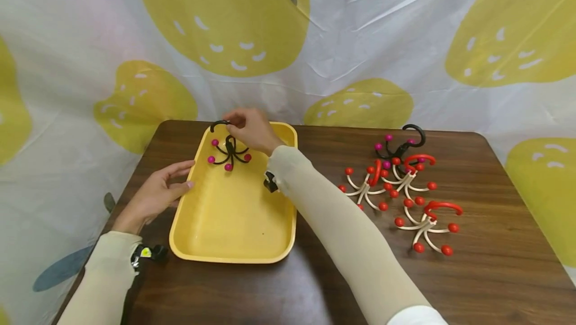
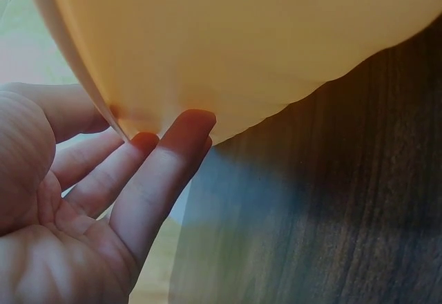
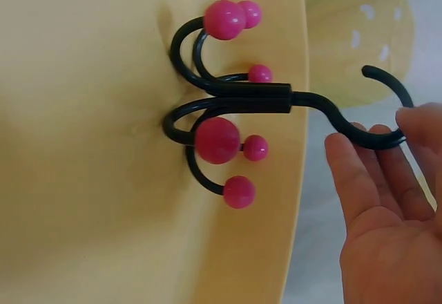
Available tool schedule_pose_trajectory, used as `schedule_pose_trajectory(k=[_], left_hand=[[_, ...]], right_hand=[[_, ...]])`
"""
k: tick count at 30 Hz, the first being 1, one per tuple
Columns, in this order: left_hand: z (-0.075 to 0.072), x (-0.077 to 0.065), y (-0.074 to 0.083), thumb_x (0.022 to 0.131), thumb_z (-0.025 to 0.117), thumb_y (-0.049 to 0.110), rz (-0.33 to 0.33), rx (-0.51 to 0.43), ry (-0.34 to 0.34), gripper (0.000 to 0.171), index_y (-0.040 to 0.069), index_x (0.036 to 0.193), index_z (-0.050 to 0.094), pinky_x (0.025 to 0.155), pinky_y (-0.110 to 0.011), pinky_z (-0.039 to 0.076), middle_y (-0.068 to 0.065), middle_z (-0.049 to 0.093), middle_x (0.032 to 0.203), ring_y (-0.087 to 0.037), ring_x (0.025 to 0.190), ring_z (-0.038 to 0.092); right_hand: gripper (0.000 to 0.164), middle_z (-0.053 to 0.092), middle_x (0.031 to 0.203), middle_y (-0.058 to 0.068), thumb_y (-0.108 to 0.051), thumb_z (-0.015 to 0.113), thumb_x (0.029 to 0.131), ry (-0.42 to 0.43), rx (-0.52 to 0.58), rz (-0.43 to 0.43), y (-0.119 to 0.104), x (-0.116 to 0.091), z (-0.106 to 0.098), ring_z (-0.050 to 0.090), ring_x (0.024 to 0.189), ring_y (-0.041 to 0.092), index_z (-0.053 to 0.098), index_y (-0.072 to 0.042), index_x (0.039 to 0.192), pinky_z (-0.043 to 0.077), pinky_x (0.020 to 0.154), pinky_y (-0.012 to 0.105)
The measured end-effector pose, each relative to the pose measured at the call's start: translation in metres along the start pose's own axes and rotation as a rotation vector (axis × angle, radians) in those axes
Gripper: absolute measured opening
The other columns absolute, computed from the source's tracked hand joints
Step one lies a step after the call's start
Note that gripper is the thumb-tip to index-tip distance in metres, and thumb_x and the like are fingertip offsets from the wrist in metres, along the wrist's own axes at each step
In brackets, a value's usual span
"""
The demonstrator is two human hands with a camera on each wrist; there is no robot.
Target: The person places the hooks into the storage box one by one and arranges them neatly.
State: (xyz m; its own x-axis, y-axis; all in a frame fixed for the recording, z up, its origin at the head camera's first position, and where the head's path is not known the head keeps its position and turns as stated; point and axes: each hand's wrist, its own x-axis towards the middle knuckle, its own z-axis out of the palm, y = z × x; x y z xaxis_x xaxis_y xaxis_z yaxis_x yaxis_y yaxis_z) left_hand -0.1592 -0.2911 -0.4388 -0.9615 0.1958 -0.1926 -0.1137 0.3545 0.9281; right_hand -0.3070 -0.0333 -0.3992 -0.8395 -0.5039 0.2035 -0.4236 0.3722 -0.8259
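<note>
My right hand is over the far end of a yellow plastic tray. Its thumb and fingers pinch the curved top of a black multi-arm hook hanger, whose arms end in pink balls. Those arms hang inside the tray, close to its far wall. On the tray's left side, my left hand grips the rim. Up close in the left wrist view, the left fingers lie against the outer wall, with the thumb at the rim's other side.
Right of the tray, several cream hangers with red balls and red hooks lie clustered on the brown wooden table. Behind them is another black hanger with pink balls. A fruit-patterned curtain hangs along the table's far edge.
</note>
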Motion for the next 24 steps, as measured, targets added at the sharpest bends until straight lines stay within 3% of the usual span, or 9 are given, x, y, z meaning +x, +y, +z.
schedule_pose_trajectory(k=[6,13,24], left_hand=[[-0.001,0.0,-0.001,0.108,0.062,0.013,-0.006,0.009,0.002,0.066,0.011,0.167,0.032,0.079,-0.046,0.067,-0.028,0.039,0.164,-0.047,0.127,0.065],[-0.001,0.001,-0.001,0.108,0.062,0.013,-0.011,0.005,0.006,0.065,0.012,0.167,0.033,0.079,-0.046,0.067,-0.027,0.04,0.164,-0.047,0.127,0.065],[-0.001,0.001,0.001,0.107,0.062,0.013,-0.012,0.02,0.015,0.066,0.01,0.166,0.033,0.077,-0.044,0.068,-0.028,0.039,0.164,-0.028,0.113,0.073]], right_hand=[[0.031,0.077,0.125,0.006,-0.02,0.071,0.103,-0.025,0.029,0.03,-0.005,0.0,-0.004,0.073,0.107,0.015,0.073,-0.009,0.131,0.059,0.094,0.024],[0.033,0.075,0.131,0.007,-0.022,0.073,0.101,0.011,0.083,0.029,-0.014,-0.004,-0.014,0.072,0.119,0.019,0.073,-0.01,0.132,0.059,0.099,0.028],[0.036,0.074,0.134,0.009,-0.017,0.075,0.1,0.058,0.135,0.004,-0.027,-0.025,-0.039,0.072,0.119,0.022,0.071,-0.007,0.134,0.058,0.101,0.026]])
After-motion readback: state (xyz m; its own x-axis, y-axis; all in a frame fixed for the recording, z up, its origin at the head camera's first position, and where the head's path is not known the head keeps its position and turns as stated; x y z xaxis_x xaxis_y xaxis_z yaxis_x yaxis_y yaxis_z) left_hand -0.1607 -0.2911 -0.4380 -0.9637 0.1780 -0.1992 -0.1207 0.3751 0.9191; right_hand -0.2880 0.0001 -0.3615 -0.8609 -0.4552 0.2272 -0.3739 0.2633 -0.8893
